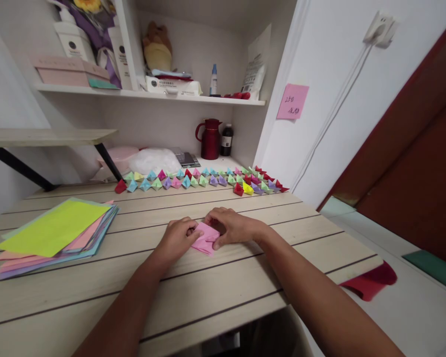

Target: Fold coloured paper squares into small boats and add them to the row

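Note:
A small piece of folded pink paper [207,238] is held just above or on the wooden table [208,292], near its middle. My left hand [179,238] pinches the paper's left edge between thumb and fingers. On the opposite side, my right hand [230,227] grips the right edge, thumb in front and fingers curled behind. Folds and layers show on the paper's front. Part of its far side is hidden by my fingers.
Rows of small folded paper boats [186,182] in many colours line the table's back. A stack of coloured paper sheets [59,228] lies at left, before a small raised shelf [48,136]. Behind stand a red thermos jug [210,140] and a dark bottle [226,141].

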Available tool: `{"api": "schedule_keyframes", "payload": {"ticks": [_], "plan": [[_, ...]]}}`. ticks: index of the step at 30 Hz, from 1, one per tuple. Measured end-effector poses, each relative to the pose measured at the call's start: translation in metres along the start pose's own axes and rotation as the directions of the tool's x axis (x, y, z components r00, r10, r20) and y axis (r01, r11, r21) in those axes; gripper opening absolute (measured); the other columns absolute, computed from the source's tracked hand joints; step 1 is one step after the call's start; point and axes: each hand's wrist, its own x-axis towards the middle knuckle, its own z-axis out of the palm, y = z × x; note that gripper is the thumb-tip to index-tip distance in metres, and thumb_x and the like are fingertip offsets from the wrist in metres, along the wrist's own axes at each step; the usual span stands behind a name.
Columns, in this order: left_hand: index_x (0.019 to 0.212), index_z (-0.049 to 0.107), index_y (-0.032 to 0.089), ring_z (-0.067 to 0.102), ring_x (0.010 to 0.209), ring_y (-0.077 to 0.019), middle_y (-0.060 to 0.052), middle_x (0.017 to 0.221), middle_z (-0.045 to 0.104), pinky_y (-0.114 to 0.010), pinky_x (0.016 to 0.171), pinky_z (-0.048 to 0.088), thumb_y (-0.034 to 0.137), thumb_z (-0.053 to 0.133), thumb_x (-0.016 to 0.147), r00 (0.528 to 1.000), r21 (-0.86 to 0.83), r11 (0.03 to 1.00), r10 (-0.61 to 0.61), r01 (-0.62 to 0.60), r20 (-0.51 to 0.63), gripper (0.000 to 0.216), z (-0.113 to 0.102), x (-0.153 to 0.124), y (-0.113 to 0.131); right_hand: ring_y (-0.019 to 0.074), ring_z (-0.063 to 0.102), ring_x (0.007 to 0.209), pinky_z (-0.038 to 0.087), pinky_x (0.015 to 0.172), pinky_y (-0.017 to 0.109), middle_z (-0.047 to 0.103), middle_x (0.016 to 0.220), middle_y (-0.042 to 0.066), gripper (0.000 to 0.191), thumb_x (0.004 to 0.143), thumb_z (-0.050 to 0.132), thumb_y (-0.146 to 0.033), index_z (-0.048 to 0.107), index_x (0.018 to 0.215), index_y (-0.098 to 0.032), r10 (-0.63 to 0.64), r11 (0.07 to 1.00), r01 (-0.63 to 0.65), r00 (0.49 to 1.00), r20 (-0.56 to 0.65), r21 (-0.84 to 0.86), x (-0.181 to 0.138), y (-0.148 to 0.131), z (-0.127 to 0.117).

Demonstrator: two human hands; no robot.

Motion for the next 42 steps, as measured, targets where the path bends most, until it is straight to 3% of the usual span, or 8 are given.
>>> {"api": "schedule_keyframes", "payload": {"ticks": [7, 11, 21, 24, 29, 33, 38, 42], "plan": [[0.062, 0.054, 0.020, 0.049, 0.065, -0.0146, 0.002, 0.066, 0.052, -0.025, 0.061, 0.035, 0.026, 0.054, 0.079, 1.000, 0.025, 1.000, -0.002, 0.002, 0.001, 0.019, -0.002, -0.001, 0.003, 0.0172, 0.052, 0.080, 0.039, 0.073, 0.027, 0.059, 0.087, 0.003, 0.015, 0.078, 0.065, -0.024, 0.062, 0.092, -0.018, -0.098, 0.995, 0.100, 0.993, -0.067, 0.021, 0.004, 0.000, 0.004], [0.062, 0.053, 0.021, 0.051, 0.067, -0.0155, 0.001, 0.067, 0.054, -0.026, 0.063, 0.036, 0.027, 0.051, 0.082, 1.000, 0.023, 1.000, 0.004, -0.004, 0.011, 0.021, -0.002, 0.000, 0.003, 0.0155, 0.053, 0.076, 0.038, 0.070, 0.026, 0.061, 0.083, 0.003, 0.007, 0.081, 0.064, -0.023, 0.065, 0.086, -0.017, -0.015, 0.997, 0.023, 0.993, -0.114, 0.069, 0.006, 0.002, 0.008], [0.074, 0.058, 0.021, 0.057, 0.090, -0.0200, -0.003, 0.094, 0.057, -0.033, 0.080, 0.040, 0.021, 0.059, 0.077, 0.998, 0.079, 0.994, -0.068, 0.069, -0.010, 0.003, -0.005, -0.021, 0.009, 0.0140, 0.054, 0.072, 0.036, 0.065, 0.025, 0.058, 0.078, 0.003, 0.030, 0.084, 0.062, -0.039, 0.064, 0.066, -0.015, 0.172, 0.985, -0.171, 0.975, -0.141, 0.025, 0.010, 0.003, 0.012], [0.073, 0.058, 0.021, 0.055, 0.102, -0.0236, -0.005, 0.103, 0.057, -0.038, 0.087, 0.039, 0.022, 0.060, 0.078, 0.994, 0.170, 0.979, -0.108, 0.109, -0.010, 0.006, -0.005, -0.025, 0.016, 0.0150, 0.053, 0.074, 0.035, 0.065, 0.026, 0.058, 0.078, 0.003, 0.029, 0.082, 0.065, -0.040, 0.065, 0.067, -0.016, 0.194, 0.980, -0.200, 0.970, -0.148, -0.024, 0.012, 0.002, 0.012], [0.073, 0.059, 0.020, 0.056, 0.098, -0.0238, -0.006, 0.098, 0.060, -0.038, 0.085, 0.041, 0.024, 0.054, 0.084, 0.989, 0.276, 0.951, -0.150, 0.140, 0.017, 0.013, -0.011, -0.023, 0.020, 0.0178, 0.054, 0.082, 0.033, 0.069, 0.028, 0.059, 0.085, 0.005, 0.023, 0.081, 0.066, -0.040, 0.066, 0.074, -0.018, 0.201, 0.969, -0.218, 0.969, -0.147, -0.113, 0.013, 0.001, 0.014], [0.096, 0.064, 0.019, 0.055, 0.107, -0.0238, -0.010, 0.114, 0.059, -0.039, 0.090, 0.042, 0.022, 0.045, 0.089, 0.994, 0.307, 0.945, -0.112, 0.111, -0.015, 0.020, -0.016, -0.023, 0.023, 0.0180, 0.055, 0.084, 0.033, 0.071, 0.028, 0.059, 0.088, 0.004, 0.024, 0.083, 0.064, -0.042, 0.064, 0.077, -0.019, 0.206, 0.960, -0.227, 0.969, -0.133, -0.164, 0.013, 0.000, 0.014], [0.139, 0.043, 0.028, 0.025, 0.142, -0.0246, -0.005, 0.155, 0.030, -0.049, 0.111, 0.022, 0.025, 0.046, 0.091, 0.990, 0.401, 0.907, 0.091, -0.127, 0.107, 0.048, -0.008, -0.029, 0.032, 0.0203, 0.055, 0.092, 0.032, 0.077, 0.030, 0.059, 0.093, 0.005, 0.022, 0.083, 0.063, -0.041, 0.062, 0.085, -0.019, 0.234, 0.944, -0.261, 0.961, -0.147, -0.204, 0.012, -0.002, 0.013], [0.148, 0.027, 0.025, 0.021, 0.144, -0.0259, -0.004, 0.155, 0.028, -0.057, 0.113, 0.017, 0.038, 0.039, 0.094, 0.949, 0.423, 0.903, -0.064, -0.077, 0.309, 0.057, -0.001, -0.044, 0.038, 0.0233, 0.054, 0.096, 0.031, 0.081, 0.034, 0.059, 0.096, 0.005, 0.029, 0.080, 0.064, -0.048, 0.060, 0.088, -0.021, 0.277, 0.929, -0.309, 0.946, -0.172, -0.206, 0.010, -0.006, 0.009]]}}
